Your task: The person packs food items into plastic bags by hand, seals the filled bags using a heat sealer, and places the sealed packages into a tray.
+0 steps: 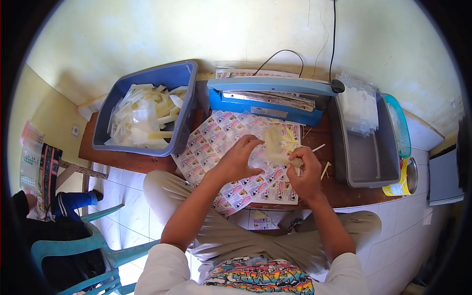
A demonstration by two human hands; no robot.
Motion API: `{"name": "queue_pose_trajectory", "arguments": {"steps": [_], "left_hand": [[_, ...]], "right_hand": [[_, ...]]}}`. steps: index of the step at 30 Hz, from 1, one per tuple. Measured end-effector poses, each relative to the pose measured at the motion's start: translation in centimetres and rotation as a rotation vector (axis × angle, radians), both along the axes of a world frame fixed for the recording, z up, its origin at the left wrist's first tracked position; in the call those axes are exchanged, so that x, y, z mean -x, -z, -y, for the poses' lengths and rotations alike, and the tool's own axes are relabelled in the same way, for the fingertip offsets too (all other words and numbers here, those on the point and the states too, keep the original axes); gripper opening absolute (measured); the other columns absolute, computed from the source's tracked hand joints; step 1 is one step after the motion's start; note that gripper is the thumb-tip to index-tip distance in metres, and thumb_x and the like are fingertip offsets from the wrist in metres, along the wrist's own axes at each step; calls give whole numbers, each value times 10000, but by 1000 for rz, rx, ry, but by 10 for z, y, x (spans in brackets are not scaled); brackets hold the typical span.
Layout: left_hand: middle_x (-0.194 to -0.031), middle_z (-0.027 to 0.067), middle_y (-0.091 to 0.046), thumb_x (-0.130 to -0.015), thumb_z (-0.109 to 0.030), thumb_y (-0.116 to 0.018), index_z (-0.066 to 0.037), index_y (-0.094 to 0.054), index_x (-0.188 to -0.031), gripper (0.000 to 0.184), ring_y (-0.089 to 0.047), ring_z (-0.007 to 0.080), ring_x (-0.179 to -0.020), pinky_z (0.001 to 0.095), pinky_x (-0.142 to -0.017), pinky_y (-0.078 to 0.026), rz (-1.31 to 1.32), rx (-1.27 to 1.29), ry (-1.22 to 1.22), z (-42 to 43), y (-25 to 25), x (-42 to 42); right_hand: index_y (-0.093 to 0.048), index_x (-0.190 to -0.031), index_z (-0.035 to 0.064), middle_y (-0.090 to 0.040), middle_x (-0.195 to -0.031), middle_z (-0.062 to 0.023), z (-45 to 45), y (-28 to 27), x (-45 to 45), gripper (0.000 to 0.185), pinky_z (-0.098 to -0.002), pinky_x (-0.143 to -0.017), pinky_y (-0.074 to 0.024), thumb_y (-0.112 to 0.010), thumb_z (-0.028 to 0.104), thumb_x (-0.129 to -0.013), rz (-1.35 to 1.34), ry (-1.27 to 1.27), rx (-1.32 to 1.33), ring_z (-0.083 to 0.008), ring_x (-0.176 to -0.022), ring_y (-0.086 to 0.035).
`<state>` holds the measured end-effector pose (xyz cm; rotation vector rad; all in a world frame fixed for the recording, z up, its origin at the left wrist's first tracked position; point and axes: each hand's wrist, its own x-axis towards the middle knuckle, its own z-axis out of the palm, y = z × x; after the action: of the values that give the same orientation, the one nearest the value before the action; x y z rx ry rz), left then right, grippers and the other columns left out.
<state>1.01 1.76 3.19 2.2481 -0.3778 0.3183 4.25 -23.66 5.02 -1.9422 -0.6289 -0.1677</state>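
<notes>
In the head view, a clear plastic bag [271,142] with pale yellowish pieces in it is over the printed label sheets [209,147]. My right hand [306,176] pinches the bag's lower right part between thumb and fingers. On its left side, my left hand [240,161] is open, thumb and fingers spread in a curve close to the plastic. Whether those fingertips touch the bag is hard to see. Small yellow strips [290,136] lie on the sheets beside the bag. Behind stands a blue impulse sealer [265,109] with its long arm [275,86].
At the left, a blue-grey tub [184,132] holds translucent bags and yellowish strips. A grey bin [371,162] with stacked clear bags [358,105] stands right, near a green basket [400,125] and yellow tin [405,177]. A green chair [78,246] is lower left.
</notes>
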Motion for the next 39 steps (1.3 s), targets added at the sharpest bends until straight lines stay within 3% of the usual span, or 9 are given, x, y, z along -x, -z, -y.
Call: {"name": "queue_pose_trajectory", "arguments": {"steps": [3, 6, 15, 19, 23, 30, 33, 36, 39], "left_hand": [[-1186, 113, -678, -850, -77, -866, -51, -713, -1149, 337, -706, 302, -1089, 420, -930, -588, -89, -141, 23, -1, 10, -8], [-1028, 103, -690, -872, -81, -859, -39, -709, -1018, 213, -717, 278, -949, 396, -849, -591, -147, -5, -17, 3, 10, -16], [-930, 100, -758, -926, -57, -829, -24, -741, -1000, 120, -717, 221, -759, 357, -720, -579, -59, 164, -108, 13, 10, -12], [-938, 100, -728, -921, -35, -821, -16, -734, -996, 117, -710, 223, -774, 356, -727, -578, -83, 160, -90, 10, 11, -7], [-1082, 122, -669, -879, 10, -803, -23, -713, -1129, 268, -699, 251, -865, 374, -792, -581, -120, 119, -98, 8, 15, -1], [-1196, 163, -656, -834, 49, -770, -44, -622, -1391, 584, -710, 328, -987, 425, -907, -595, -209, 135, -155, 11, 27, 6], [-1240, 199, -689, -838, 48, -760, -33, -637, -1381, 563, -715, 389, -1097, 463, -955, -590, -126, 42, -135, 9, 37, 4], [-1263, 225, -709, -839, 51, -750, -22, -657, -1374, 548, -695, 431, -1178, 486, -995, -577, -197, 83, -112, 4, 35, 3], [-1251, 223, -717, -844, 58, -737, -17, -675, -1368, 532, -699, 427, -1163, 480, -999, -575, -197, 68, -109, 3, 31, 3]], "right_hand": [[-612, -1012, 31, -652, -1009, -161, 11, 2, 1, 259, -440, -823, -551, -717, -15, -779, -21, 11, -9, -370, -942, -689], [-635, -1014, 36, -655, -1010, -155, 12, -1, 2, 244, -433, -826, -560, -734, 2, -793, 53, -53, 63, -361, -953, -700], [-707, -1019, 67, -680, -1039, -125, -16, 18, 2, 236, -422, -860, -597, -822, 36, -815, 39, -145, 97, -333, -987, -725], [-714, -1018, 91, -688, -1043, -107, -23, 36, 1, 247, -430, -829, -616, -852, 55, -816, 163, -89, 149, -326, -964, -736], [-718, -1035, 100, -687, -1044, -96, -30, 42, -1, 247, -432, -775, -629, -859, 70, -835, 277, -65, 243, -319, -896, -745], [-718, -1073, 82, -683, -1045, -119, -48, 47, 12, 266, -436, -741, -625, -869, 101, -855, 49, -16, 277, -339, -835, -746], [-724, -1118, 67, -698, -1078, -128, -51, 47, 13, 299, -446, -771, -627, -867, 100, -857, 111, -61, 250, -364, -867, -752], [-733, -1168, 45, -714, -1122, -144, -51, 45, 17, 369, -413, -803, -625, -882, 69, -831, 9, -126, 273, -310, -884, -746], [-726, -1198, 63, -722, -1145, -135, -47, 40, 12, 378, -456, -813, -625, -861, 95, -846, 96, -157, 264, -383, -952, -752]]}}
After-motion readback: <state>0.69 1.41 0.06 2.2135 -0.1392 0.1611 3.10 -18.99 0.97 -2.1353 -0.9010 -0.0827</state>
